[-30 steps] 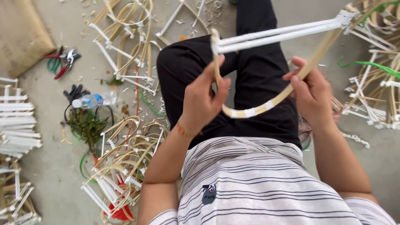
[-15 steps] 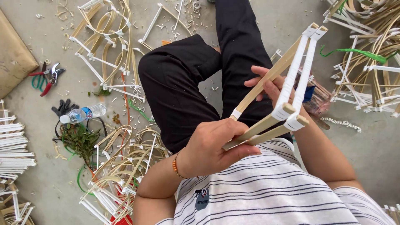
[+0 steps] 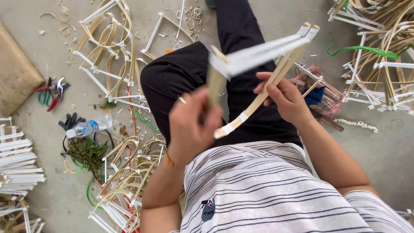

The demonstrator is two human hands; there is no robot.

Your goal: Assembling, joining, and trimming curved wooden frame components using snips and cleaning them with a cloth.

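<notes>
Bamboo frame (image 3: 258,64) sits above the lap, left hand (image 3: 192,127) fingers clamped on its lower end, right hand (image 3: 284,97) fingers wrapped around the curved strip, steadying it.

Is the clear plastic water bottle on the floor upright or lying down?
Lying down. The clear plastic water bottle rests on its side on the grey concrete floor, white cap pointing left, beside the black gloves.

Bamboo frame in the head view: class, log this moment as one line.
left hand: grips bamboo frame | right hand: holds its curved strip | frame: over lap | floor: cutters, water bottle
</notes>
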